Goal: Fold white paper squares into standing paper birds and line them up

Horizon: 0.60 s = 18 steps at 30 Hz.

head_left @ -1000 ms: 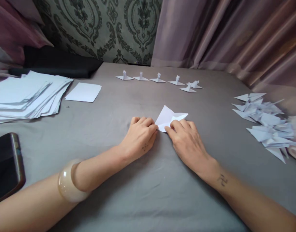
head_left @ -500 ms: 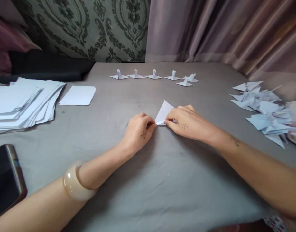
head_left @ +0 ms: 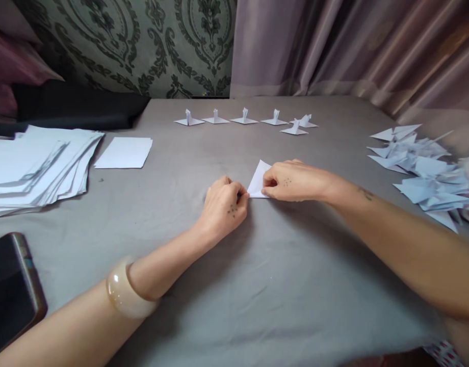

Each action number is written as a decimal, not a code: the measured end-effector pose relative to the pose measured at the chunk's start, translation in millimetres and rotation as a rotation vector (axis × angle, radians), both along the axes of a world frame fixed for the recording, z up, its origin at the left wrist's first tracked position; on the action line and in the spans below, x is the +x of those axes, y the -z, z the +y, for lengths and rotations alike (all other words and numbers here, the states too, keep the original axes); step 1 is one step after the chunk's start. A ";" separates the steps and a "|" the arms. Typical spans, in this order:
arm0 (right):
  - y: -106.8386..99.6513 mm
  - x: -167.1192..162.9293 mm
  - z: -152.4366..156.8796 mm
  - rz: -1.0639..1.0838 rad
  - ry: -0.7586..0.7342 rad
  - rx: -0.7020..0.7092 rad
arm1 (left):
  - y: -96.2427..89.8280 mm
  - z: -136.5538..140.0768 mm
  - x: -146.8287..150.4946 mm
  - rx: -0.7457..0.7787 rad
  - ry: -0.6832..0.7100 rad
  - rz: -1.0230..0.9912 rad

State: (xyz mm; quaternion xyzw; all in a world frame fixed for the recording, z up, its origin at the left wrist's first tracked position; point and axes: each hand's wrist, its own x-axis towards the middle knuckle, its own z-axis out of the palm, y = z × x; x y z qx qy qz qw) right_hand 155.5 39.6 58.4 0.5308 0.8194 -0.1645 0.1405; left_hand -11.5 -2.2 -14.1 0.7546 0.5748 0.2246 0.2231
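Observation:
A small folded sheet of white paper lies on the grey cloth at the middle of the table, one corner pointing away from me. My left hand pinches its near left corner between thumb and fingertips. On the paper's right side rests my right hand, its fingers curled and pressed down along the near edge. That hand hides the right part of the paper. A pale bangle circles my left wrist.
Several folded paper figures stand in a row at the back. More folded paper pieces are heaped at right. At left lie a stack of white sheets, square papers, a phone and black cloth.
My right hand has turned flatter and slid slightly left over the paper. The near edge, lifted before, now lies flatter. My left hand keeps its pinch on the corner.

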 end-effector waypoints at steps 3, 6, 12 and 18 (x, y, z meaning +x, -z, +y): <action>-2.0 -2.4 2.3 -0.014 0.000 -0.013 | -1.3 1.5 0.8 -0.019 -0.005 0.010; -2.5 -4.0 5.2 -0.037 0.000 -0.028 | -3.1 2.9 1.3 -0.041 -0.010 0.001; -2.5 -5.6 10.2 -0.067 -0.013 -0.053 | -5.5 4.9 2.0 -0.066 -0.024 -0.022; -1.6 -6.4 13.0 -0.095 0.018 -0.068 | -5.0 6.8 -0.1 -0.087 -0.035 -0.036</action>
